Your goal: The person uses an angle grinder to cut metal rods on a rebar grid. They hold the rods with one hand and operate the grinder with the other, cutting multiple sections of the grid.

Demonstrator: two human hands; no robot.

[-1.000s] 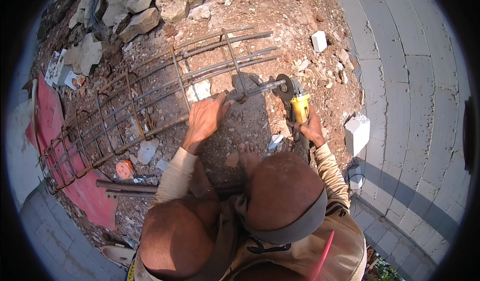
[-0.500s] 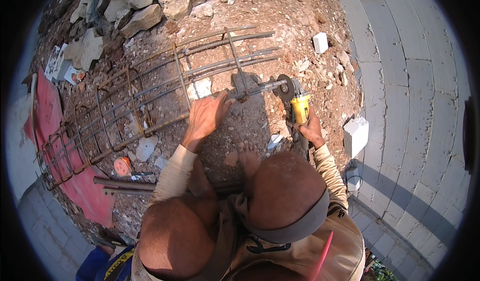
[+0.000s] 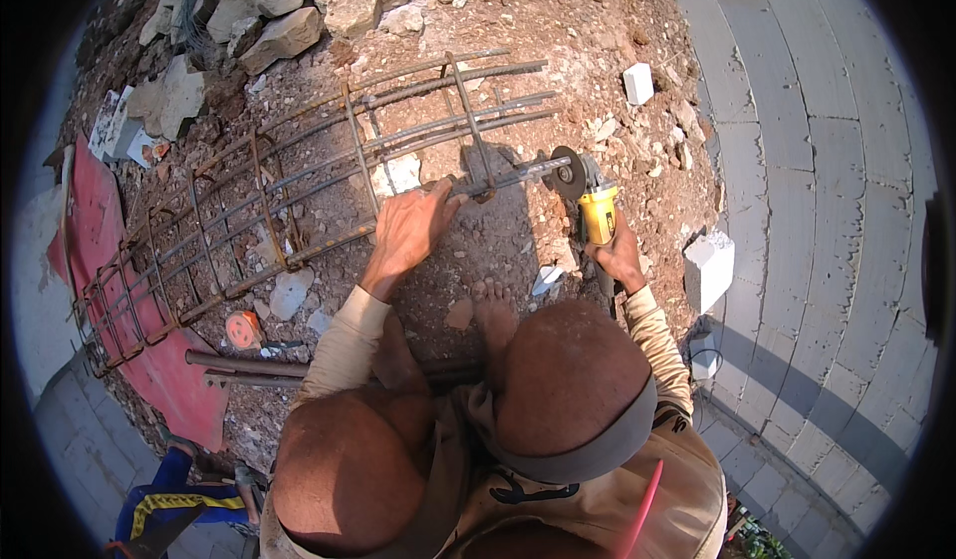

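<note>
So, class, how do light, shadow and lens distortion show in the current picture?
Head view: strong sunlight, dark shadow on the soil beside the left hand, shadow band across the grey blocks; head view again: their joints bow near the picture's black rim, yellow grinder fairly sharp.

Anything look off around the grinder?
Yes: a bare foot on the dirt, just nearer the body than the exposed disc of the yellow grinder in the ungloved right hand. Odd because nothing visible shields foot or hand from possible sparks.
</note>
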